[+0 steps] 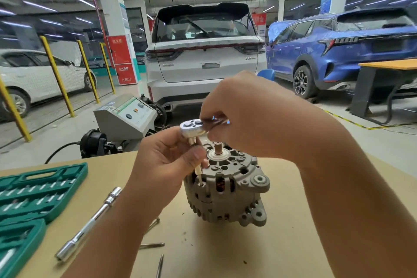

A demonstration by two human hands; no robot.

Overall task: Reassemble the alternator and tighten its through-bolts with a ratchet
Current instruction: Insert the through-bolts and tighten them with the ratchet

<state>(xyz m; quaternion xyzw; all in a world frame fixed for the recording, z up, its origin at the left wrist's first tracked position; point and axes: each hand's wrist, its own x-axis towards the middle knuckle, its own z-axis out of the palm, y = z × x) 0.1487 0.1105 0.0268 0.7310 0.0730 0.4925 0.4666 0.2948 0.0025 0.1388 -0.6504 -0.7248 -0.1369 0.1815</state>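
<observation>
The grey alternator [228, 194] stands upright on the tan table [259, 250], its shaft end pointing up. A chrome ratchet [191, 128] hovers over its left side, with a slim socket extension [199, 175] running down into a bolt hole on the housing. My right hand [252, 117] grips the ratchet handle, which is mostly hidden in the fist. My left hand [167, 160] pinches the extension just below the ratchet head. Two loose through-bolts [152, 245] lie on the table in front of the alternator.
A green socket set case [33, 189] lies open at the left table edge. A long chrome extension bar [90, 223] rests beside it. Beyond the table stand a grey test bench [126, 117], a white SUV [203, 56] and a blue SUV [338, 52].
</observation>
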